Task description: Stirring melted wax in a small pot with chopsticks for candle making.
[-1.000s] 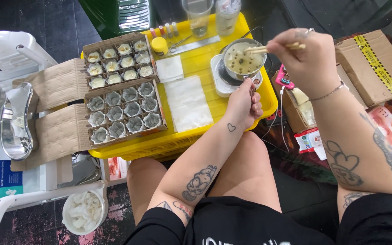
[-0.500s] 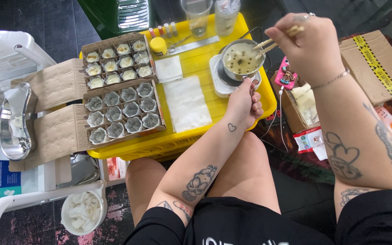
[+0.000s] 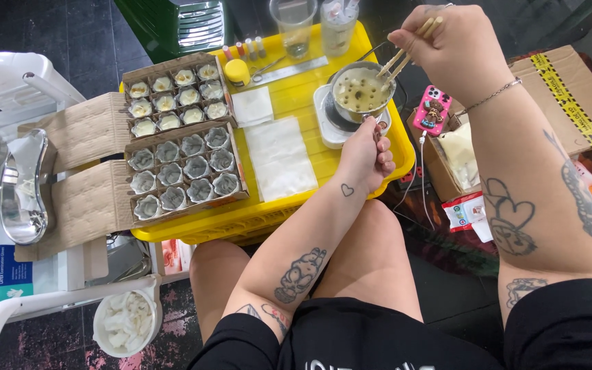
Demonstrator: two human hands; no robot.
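My left hand (image 3: 366, 156) grips the handle of a small metal pot (image 3: 360, 89) that sits on a white scale (image 3: 334, 118) on the yellow tray (image 3: 296, 103). The pot holds a pale cream liquid with dark specks. My right hand (image 3: 453, 48) is raised above and to the right of the pot. It pinches a pair of wooden sticks (image 3: 405, 56), and their tips dip into the liquid.
Two cardboard boxes (image 3: 185, 166) of flower-shaped moulds sit at the tray's left, white sheets (image 3: 279, 156) in the middle. A clear cup (image 3: 294, 27), small bottles and a yellow jar (image 3: 237, 71) stand at the back. A pink phone (image 3: 432, 109) and a taped carton (image 3: 570, 96) lie right.
My right hand has shifted a little with the sticks as they move around in the pot. My left hand has stayed on the handle.
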